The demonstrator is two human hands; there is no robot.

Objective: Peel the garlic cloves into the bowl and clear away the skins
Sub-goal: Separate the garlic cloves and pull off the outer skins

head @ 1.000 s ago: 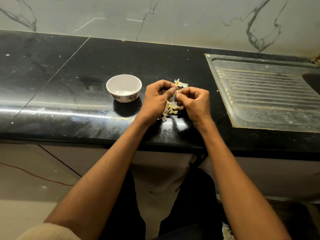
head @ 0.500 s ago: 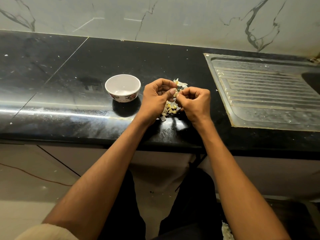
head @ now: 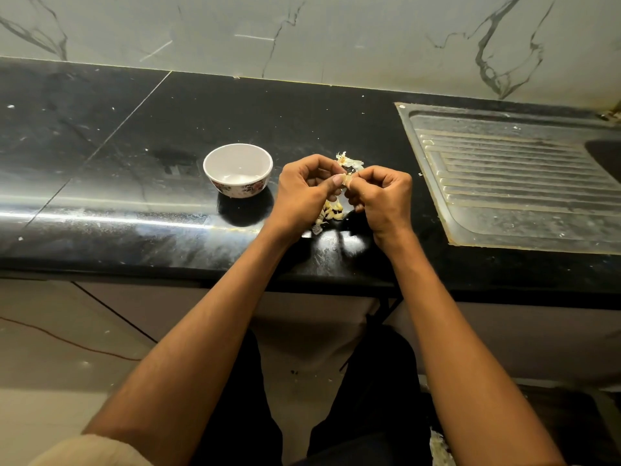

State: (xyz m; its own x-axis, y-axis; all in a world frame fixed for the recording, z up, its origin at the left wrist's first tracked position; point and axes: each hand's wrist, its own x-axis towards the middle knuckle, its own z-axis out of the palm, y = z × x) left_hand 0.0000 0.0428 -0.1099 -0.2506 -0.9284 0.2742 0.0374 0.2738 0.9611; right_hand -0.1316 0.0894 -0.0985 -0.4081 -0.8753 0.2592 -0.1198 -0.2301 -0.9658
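Note:
A white bowl (head: pixel 238 169) with a flower pattern stands on the black counter, left of my hands. My left hand (head: pixel 304 193) and my right hand (head: pixel 383 196) meet fingertip to fingertip and pinch one garlic clove (head: pixel 345 180) between them, a little above the counter. Under the hands lies a small heap of garlic cloves (head: pixel 332 210). Loose papery skins (head: pixel 349 162) lie just beyond the fingers. Most of the held clove is hidden by my thumbs.
A steel sink drainboard (head: pixel 510 183) is set into the counter (head: pixel 100 146) at the right, its basin at the far right edge. A marble wall runs behind. The counter's front edge is just under my wrists, with my legs and the floor below.
Both hands stay together on the clove, with only small finger shifts. The bowl and the heap have not moved.

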